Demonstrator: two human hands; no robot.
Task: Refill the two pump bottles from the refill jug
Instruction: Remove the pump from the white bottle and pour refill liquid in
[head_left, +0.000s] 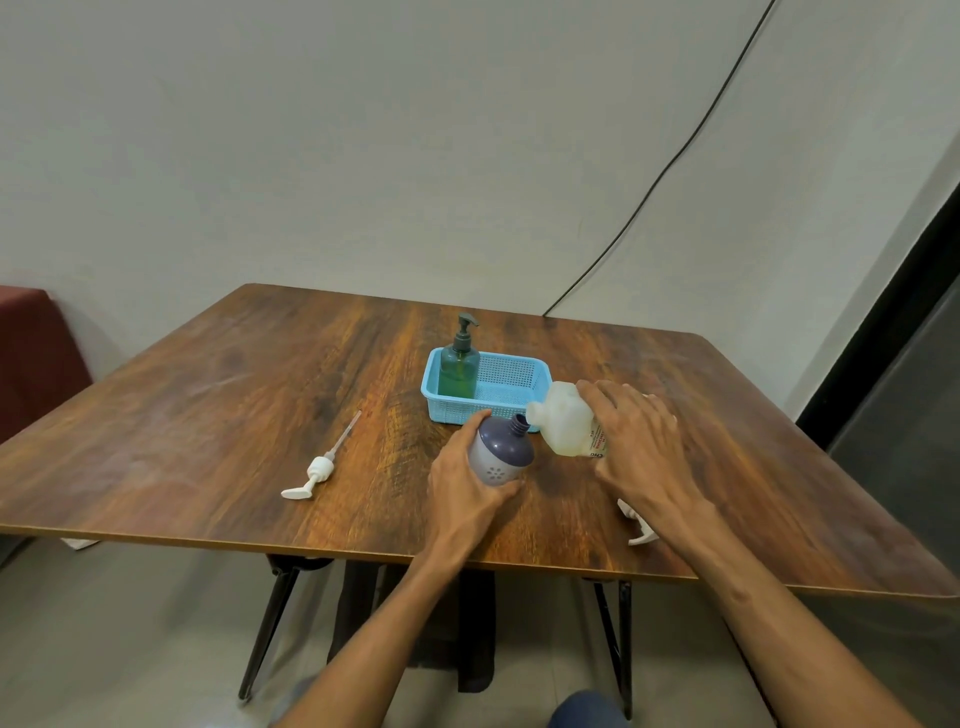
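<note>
My left hand (467, 483) grips a purple and white pump bottle (501, 452) standing on the table with its neck open and its pump off. My right hand (641, 441) holds the white refill jug (563, 423) tipped leftward, its open mouth touching the purple bottle's neck. The removed white pump (317, 470) with its long tube lies on the table to the left. A green pump bottle (458, 371) with a dark pump head stands upright in the left end of a blue basket (511, 384).
A white cap or pump piece (638, 527) lies near the front edge, partly hidden by my right wrist. The wooden table (234, 389) stands against a pale wall. A black cable (675, 161) hangs down behind it. Something dark red (31, 353) sits at far left.
</note>
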